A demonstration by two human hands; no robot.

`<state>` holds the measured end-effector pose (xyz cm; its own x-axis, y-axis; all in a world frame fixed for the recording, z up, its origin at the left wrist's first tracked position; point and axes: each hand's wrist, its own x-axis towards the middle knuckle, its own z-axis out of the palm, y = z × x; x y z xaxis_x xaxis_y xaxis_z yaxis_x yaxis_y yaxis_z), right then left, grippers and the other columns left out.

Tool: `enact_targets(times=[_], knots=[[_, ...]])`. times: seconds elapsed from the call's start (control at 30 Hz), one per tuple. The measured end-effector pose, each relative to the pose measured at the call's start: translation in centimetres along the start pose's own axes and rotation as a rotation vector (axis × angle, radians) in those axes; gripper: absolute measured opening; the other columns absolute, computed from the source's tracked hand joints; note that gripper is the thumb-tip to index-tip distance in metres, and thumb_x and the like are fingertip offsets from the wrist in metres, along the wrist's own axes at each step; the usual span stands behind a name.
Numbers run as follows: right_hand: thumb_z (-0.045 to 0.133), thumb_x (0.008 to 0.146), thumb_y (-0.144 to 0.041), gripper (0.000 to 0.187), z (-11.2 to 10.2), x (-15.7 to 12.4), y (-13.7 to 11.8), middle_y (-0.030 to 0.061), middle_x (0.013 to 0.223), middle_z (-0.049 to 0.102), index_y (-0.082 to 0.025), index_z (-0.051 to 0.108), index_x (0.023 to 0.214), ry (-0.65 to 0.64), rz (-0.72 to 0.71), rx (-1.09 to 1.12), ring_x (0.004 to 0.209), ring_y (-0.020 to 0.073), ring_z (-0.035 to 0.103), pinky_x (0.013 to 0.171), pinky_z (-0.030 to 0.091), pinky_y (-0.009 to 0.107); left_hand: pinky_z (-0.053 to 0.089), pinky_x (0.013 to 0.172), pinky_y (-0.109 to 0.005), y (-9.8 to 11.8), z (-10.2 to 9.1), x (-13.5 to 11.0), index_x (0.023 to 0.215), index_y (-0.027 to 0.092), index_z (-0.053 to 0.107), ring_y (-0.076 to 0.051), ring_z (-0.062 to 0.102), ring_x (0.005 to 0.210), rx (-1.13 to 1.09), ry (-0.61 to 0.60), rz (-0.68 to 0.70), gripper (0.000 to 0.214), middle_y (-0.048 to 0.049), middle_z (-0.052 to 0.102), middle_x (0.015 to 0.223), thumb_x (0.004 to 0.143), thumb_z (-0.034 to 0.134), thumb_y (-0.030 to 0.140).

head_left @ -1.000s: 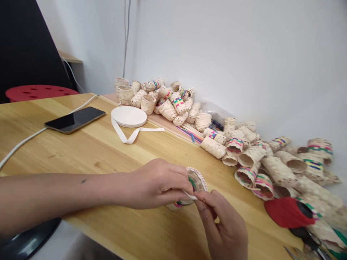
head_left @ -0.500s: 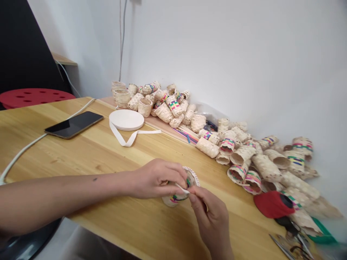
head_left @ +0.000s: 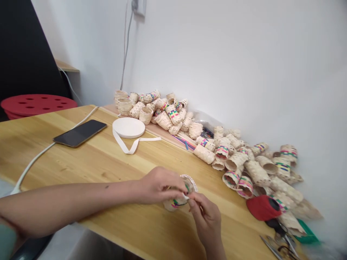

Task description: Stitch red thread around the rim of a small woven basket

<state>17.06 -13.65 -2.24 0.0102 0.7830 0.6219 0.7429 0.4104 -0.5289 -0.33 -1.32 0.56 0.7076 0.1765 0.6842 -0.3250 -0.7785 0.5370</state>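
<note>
Head cam view, the only one: a small woven basket point(head_left: 180, 195) sits at the near edge of the desk point(head_left: 94, 162), lying tipped on its side with its long axis running roughly toward the far right and its open mouth facing up and to the right. It's made of pale flat strips in a checker weave, with a band of pink, green and blue, and a trimmed round rim.

The left hand point(head_left: 159, 186) is wrapped over its top and side, fingers curled around the body, so it's holding the basket. The right hand point(head_left: 206, 216) comes up from below with thumb and forefinger pinched narrow on a thin white strip point(head_left: 186, 196) at the basket's rim.

Along the far edge by the wall there's a long pile of similar woven baskets point(head_left: 230, 159), mostly cylinders lying every which way. A flat roll of white tape point(head_left: 128, 127) with a loose tail sits near the far left, and a black phone point(head_left: 80, 133) on a white cable point(head_left: 35, 162) lies further left. The right corner has a red spool point(head_left: 261, 207) and scissors point(head_left: 279, 245). The middle of the desk is bare wood.
</note>
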Motion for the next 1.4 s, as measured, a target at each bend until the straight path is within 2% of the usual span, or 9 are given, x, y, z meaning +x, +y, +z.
enact_targets(times=[0.13, 0.47, 0.57, 0.7, 0.8, 0.97, 1.1, 1.27, 1.4], knots=[[0.053, 0.090, -0.021, 0.012, 0.2, 0.1, -0.2, -0.0032, 0.062, 0.061, -0.020, 0.064, 0.085, 0.022, -0.010, -0.013, 0.049, 0.0094, 0.054, 0.049, 0.041, 0.018, 0.045, 0.064, -0.018, 0.6, 1.3, -0.5, 0.091, 0.013, 0.066, -0.013, 0.063, 0.072, 0.199, -0.004, 0.033, 0.017, -0.0074, 0.069, 0.082, 0.093, 0.049, 0.019], [0.052, 0.091, -0.024, 0.017, 0.5, 0.0, -0.8, -0.0035, 0.058, 0.056, -0.019, 0.062, 0.079, 0.006, 0.096, 0.017, 0.045, 0.0089, 0.046, 0.045, 0.035, 0.020, 0.040, 0.059, -0.018, 1.1, 2.0, -0.8, 0.079, 0.014, 0.063, -0.010, 0.056, 0.062, 0.195, 0.053, -0.074, 0.019, -0.0023, 0.064, 0.071, 0.092, 0.051, 0.021], [0.053, 0.091, -0.027, 0.010, 0.7, -0.2, -0.4, -0.0058, 0.059, 0.050, -0.021, 0.059, 0.095, 0.038, 0.198, 0.156, 0.047, 0.0091, 0.045, 0.045, 0.035, 0.019, 0.040, 0.061, -0.018, 0.9, 1.8, -0.7, 0.079, 0.015, 0.064, -0.010, 0.057, 0.065, 0.156, 0.057, -0.115, 0.018, -0.0019, 0.065, 0.073, 0.092, 0.053, 0.022], [0.043, 0.096, -0.031, 0.023, 0.0, -0.3, -0.7, -0.0061, 0.067, 0.047, -0.024, 0.046, 0.118, 0.152, 0.308, 0.253, 0.058, 0.0110, 0.054, 0.055, 0.045, 0.020, 0.037, 0.058, -0.017, 0.8, 1.4, -0.3, 0.078, 0.015, 0.067, -0.009, 0.054, 0.062, 0.113, 0.090, -0.269, 0.016, -0.0002, 0.065, 0.070, 0.089, 0.059, 0.024], [0.040, 0.098, -0.031, 0.021, -0.7, -0.4, -1.8, -0.0043, 0.070, 0.055, -0.022, 0.048, 0.114, 0.139, 0.351, 0.083, 0.064, 0.0110, 0.059, 0.060, 0.047, 0.020, 0.037, 0.056, -0.016, 0.7, 1.2, -0.2, 0.081, 0.015, 0.069, -0.008, 0.054, 0.061, 0.067, 0.111, -0.334, 0.012, -0.0001, 0.067, 0.072, 0.086, 0.062, 0.023], [0.053, 0.091, -0.035, 0.015, -1.2, -0.7, -2.9, -0.0021, 0.069, 0.069, -0.021, 0.054, 0.095, 0.157, 0.403, -0.030, 0.059, 0.0125, 0.065, 0.055, 0.047, 0.020, 0.042, 0.064, -0.015, 0.7, 1.1, -0.2, 0.101, 0.019, 0.070, -0.009, 0.061, 0.073, 0.026, 0.125, -0.306, 0.018, -0.0020, 0.071, 0.092, 0.086, 0.061, 0.018], [0.058, 0.089, -0.030, 0.014, -1.3, -0.6, -3.2, -0.0026, 0.067, 0.069, -0.022, 0.064, 0.079, 0.167, 0.304, -0.100, 0.053, 0.0110, 0.062, 0.050, 0.045, 0.019, 0.042, 0.063, -0.016, 0.9, 0.9, 0.0, 0.093, 0.018, 0.072, -0.010, 0.061, 0.072, 0.026, 0.079, -0.320, 0.015, -0.0021, 0.070, 0.083, 0.088, 0.058, 0.019], [0.056, 0.089, -0.019, 0.012, -1.0, -0.2, -3.3, 0.0016, 0.078, 0.067, -0.022, 0.067, 0.084, 0.188, 0.176, -0.103, 0.072, 0.0144, 0.063, 0.064, 0.049, 0.023, 0.039, 0.059, -0.016, 1.3, 0.7, 0.1, 0.087, 0.017, 0.072, -0.010, 0.057, 0.065, 0.045, 0.072, -0.372, 0.013, -0.0010, 0.068, 0.076, 0.086, 0.059, 0.016], [0.056, 0.090, -0.017, 0.012, -0.7, -0.2, -3.3, 0.0020, 0.077, 0.063, -0.021, 0.067, 0.089, 0.160, 0.154, -0.094, 0.072, 0.0142, 0.061, 0.063, 0.049, 0.024, 0.037, 0.057, -0.016, 1.4, 0.7, 0.1, 0.082, 0.016, 0.072, -0.009, 0.053, 0.061, 0.056, 0.058, -0.376, 0.014, -0.0004, 0.065, 0.071, 0.085, 0.058, 0.015]])
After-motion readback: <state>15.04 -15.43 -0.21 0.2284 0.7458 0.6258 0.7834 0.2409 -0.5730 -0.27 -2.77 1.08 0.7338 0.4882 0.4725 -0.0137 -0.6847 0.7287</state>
